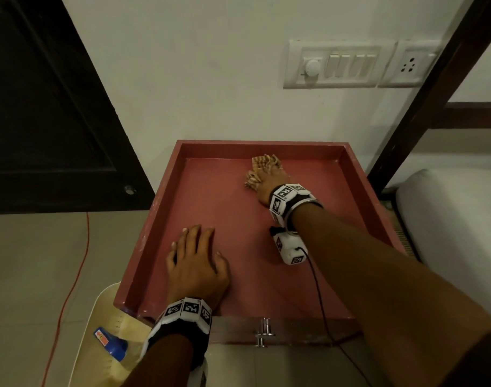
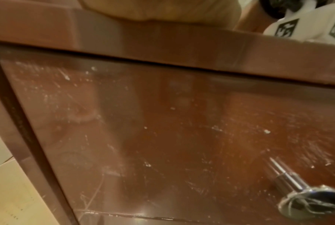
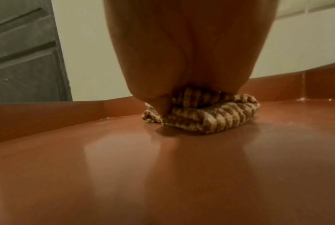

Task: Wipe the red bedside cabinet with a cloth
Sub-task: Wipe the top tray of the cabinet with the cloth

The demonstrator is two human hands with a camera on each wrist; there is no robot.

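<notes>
Wiping step in hand. My right hand (image 1: 269,188) presses a bunched, striped cloth (image 1: 262,169) flat onto the recessed top of the red cabinet (image 1: 199,196), toward 12 o'clock, close to the back rim. The grip is closed over the cloth: the right wrist view shows the thumb (image 3: 162,106) tucked against the folded fabric (image 3: 210,120), palm bearing down. My left hand (image 1: 196,263) lies flat with relaxed, straight fingers at about 8 o'clock on the tabletop, holding nothing; I judge it steadies the cabinet.

Next move, as I judge it: sweep the cloth along the back rim and into the corners, then draw it toward 6 o'clock, lifting the left hand so its patch gets wiped too.

Surroundings: the cabinet's front panel (image 2: 162,137) carries pale specks and scratches and a metal knob (image 2: 305,196), so it looks unwiped. A switch panel (image 1: 339,64) sits on the wall at 1 o'clock; a mattress (image 1: 448,219) lies at 3 o'clock. The raised rim and my wrist camera's trailing cable (image 1: 319,291) may hinder strokes.
</notes>
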